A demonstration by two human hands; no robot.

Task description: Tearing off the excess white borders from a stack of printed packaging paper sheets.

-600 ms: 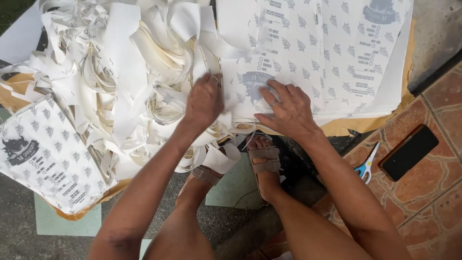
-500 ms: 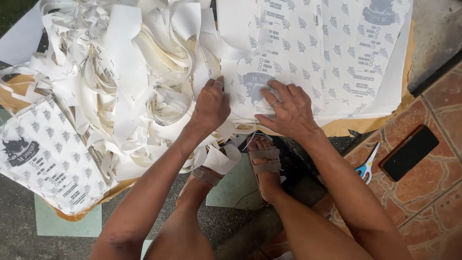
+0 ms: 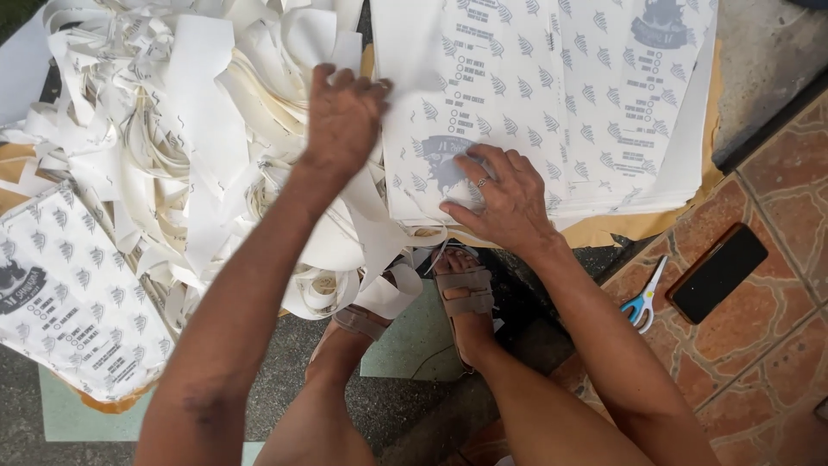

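My left hand is raised over the left edge of a stack of printed white sheets, pinching the corner of the top sheet between fingers and thumb. My right hand lies flat on the stack's near left corner, fingers spread, pressing it down, with a ring on one finger. To the left of the stack lies a big heap of curled white paper strips and offcuts.
A second printed stack sits at the lower left. Brown paper lies under the main stack. Blue-handled scissors and a black phone rest on the tiled floor at right. My sandalled feet are below.
My left hand has moved up and away from me along the stack's edge, lifting the top sheet's corner. My right hand has stayed pressed on the stack.
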